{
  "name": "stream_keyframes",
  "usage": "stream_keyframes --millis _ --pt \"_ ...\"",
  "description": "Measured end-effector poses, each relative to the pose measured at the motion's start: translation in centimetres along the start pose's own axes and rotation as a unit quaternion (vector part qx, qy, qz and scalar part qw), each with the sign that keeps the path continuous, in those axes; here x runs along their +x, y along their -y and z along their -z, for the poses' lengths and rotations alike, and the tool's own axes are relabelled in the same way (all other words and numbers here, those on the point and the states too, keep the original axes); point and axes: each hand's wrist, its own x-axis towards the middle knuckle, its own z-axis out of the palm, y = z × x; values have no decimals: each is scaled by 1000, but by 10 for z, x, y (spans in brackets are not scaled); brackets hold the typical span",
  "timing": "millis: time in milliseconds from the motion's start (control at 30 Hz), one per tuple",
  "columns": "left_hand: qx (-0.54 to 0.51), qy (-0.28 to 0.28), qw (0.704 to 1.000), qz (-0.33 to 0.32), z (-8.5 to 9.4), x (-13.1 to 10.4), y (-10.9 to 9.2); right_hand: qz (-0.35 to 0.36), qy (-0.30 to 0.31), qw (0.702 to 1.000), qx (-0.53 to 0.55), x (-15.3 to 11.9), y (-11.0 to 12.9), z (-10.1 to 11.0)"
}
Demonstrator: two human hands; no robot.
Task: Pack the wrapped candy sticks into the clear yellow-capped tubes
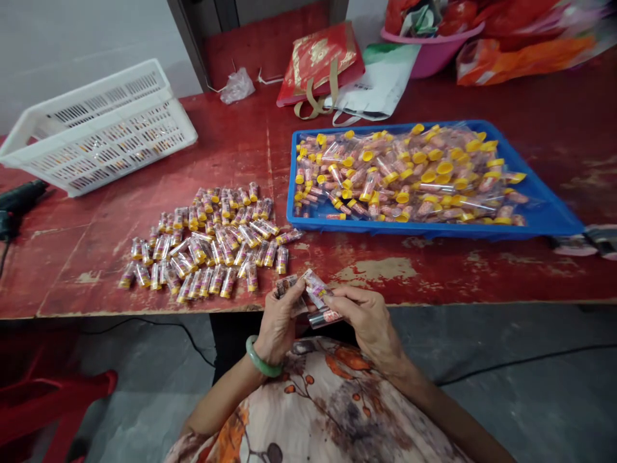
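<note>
My left hand (276,326), with a green bangle at the wrist, is closed around small printed clear plastic sleeves (299,307) at the table's front edge. Facing it, my right hand (370,321) pinches another printed clear sleeve (315,287), which meets my left thumb. Just below that sleeve, a small tube with a red and white pattern (325,317) lies against my right fingers; how it is gripped is partly hidden. Left of my hands, many small wrapped tubes with yellow ends (216,251) lie on the red table (116,222).
A blue tray (544,215) holds many yellow-capped tubes (400,173). At the left stand a white slotted basket (130,138) and a black tool (22,196). Farther back are a red bag (321,58), a white bag (380,83) and a pink basin (436,54).
</note>
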Motion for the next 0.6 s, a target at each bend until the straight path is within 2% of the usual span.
stream_keyframes --millis 100,233,333,467,600 --pt "-25 -17 1000 -3 1 2 -1 -3 -24 999 22 0 -1 -6" --pt "7 18 1000 -7 1 1 0 29 -57 998 6 0 0 -12" --pt "18 6 1000 -10 3 3 0 34 -58 997 -23 -1 -1 -12" --pt "-3 -16 1000 -4 2 5 -2 6 -45 999 28 0 -5 -9" --pt "1 -1 1000 -1 -4 0 -4 3 -45 998 52 0 -5 -10"
